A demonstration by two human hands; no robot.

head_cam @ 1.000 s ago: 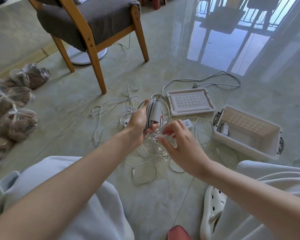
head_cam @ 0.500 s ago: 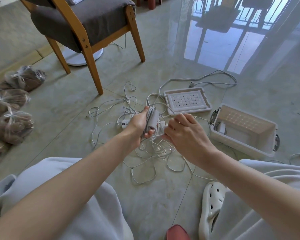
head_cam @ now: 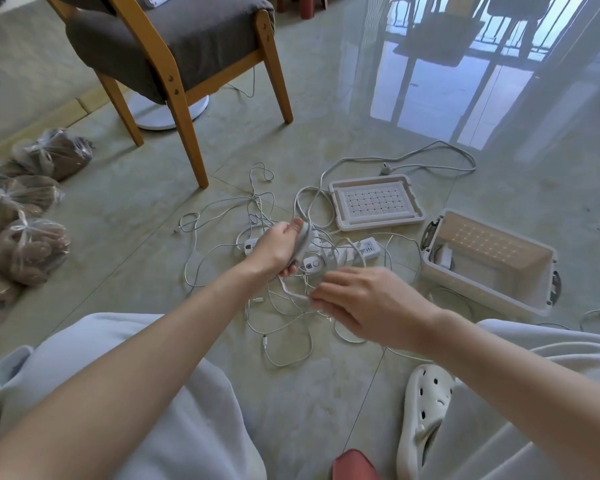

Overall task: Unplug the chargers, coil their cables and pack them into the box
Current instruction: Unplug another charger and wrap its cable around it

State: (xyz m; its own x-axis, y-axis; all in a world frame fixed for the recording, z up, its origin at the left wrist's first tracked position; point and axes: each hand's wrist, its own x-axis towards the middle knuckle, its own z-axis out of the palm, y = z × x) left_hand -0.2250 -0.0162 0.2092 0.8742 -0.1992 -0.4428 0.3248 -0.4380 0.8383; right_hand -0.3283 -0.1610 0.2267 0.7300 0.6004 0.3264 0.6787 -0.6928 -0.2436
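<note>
Early stage. Left hand [head_cam: 278, 245] fingers closed around a part-wound coil [head_cam: 302, 242], right hand [head_cam: 364, 303] fingers pinched on its loose cable, feeding the next loop. Box [head_cam: 489, 261] open on the floor to the right, one charger [head_cam: 445, 256] already inside, lid [head_cam: 376, 202] off beside it. Left: cable tangle [head_cam: 257, 216] and power strips [head_cam: 361, 249] mid-floor; whether plugs remain seated can't tell
</note>
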